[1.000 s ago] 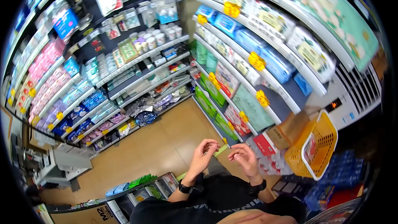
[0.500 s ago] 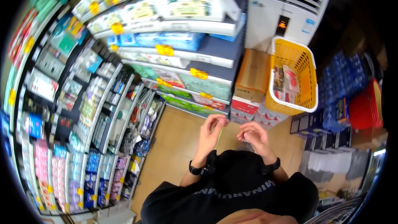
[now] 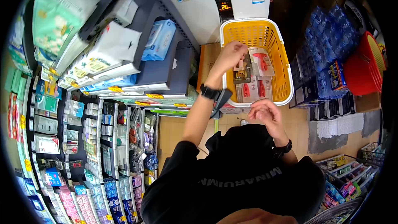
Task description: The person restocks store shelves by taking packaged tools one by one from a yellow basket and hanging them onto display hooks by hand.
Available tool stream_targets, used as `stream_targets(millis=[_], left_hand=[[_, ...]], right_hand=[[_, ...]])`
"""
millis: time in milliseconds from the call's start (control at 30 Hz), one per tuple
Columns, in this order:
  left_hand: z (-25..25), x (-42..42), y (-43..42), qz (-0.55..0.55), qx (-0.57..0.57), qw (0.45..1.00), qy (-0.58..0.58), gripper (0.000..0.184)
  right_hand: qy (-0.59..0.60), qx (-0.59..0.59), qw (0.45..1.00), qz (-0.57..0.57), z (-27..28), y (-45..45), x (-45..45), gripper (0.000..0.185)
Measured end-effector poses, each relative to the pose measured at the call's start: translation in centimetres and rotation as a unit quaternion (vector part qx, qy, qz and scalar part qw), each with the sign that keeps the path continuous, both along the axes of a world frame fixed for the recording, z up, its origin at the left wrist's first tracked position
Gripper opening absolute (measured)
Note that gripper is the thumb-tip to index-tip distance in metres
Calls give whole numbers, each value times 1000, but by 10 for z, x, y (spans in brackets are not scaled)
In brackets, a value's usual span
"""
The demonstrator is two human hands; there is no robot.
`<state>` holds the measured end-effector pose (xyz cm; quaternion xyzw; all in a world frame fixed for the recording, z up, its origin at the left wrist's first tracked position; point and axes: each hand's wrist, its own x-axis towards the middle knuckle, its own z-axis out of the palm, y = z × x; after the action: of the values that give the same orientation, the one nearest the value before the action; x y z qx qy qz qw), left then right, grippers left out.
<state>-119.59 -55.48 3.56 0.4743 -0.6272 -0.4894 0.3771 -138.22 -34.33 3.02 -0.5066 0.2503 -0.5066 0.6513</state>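
Two grips show: left hand (image 3: pixel 231 57) over basket (image 3: pixel 283 79), hold unclear; right hand (image 3: pixel 268 115) loosely open.

One yellow shopping basket (image 3: pixel 287 68) is seen, in which three red-handled items (image 3: pixel 260 60) and one dark-framed package (image 3: pixel 241 74) can be counted. One left hand (image 3: pixel 233 56) and one right hand (image 3: pixel 267 114) are shown, and two black wristbands (image 3: pixel 210 93) are worn. One lit display (image 3: pixel 224 6), one white floor-standing air conditioner (image 3: pixel 195 16) and one large red tub (image 3: pixel 360 72) are also seen.
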Motion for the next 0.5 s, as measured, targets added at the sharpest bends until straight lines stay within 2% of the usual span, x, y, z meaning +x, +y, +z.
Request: stream_targets(millis=[100, 167, 200, 233, 267, 367, 500], left_hand=[[-51, -21, -72, -9, 50, 997, -61, 35], [-72, -32, -103, -35, 98, 969, -225, 39], [-69, -39, -102, -31, 76, 966, -245, 40], [-89, -43, -115, -34, 75, 966, -247, 40], [-116, -45, -124, -10, 14, 972, -236, 40], [-126, -54, -123, 40, 27, 961, -274, 38], [-232, -43, -164, 36, 31, 917, -396, 41]], right_hand=[[-15, 3, 1000, -1, 4, -19, -20, 23], [-6, -7, 1000, 8, 6, -30, -32, 23], [-7, -8, 1000, 5, 6, -36, -38, 23], [-8, -2, 1000, 8, 5, -40, -44, 23], [-10, 6, 1000, 11, 4, -42, -48, 23], [-3, 6, 1000, 5, -1, -55, -60, 23], [-7, 24, 1000, -11, 2, -66, -67, 22]])
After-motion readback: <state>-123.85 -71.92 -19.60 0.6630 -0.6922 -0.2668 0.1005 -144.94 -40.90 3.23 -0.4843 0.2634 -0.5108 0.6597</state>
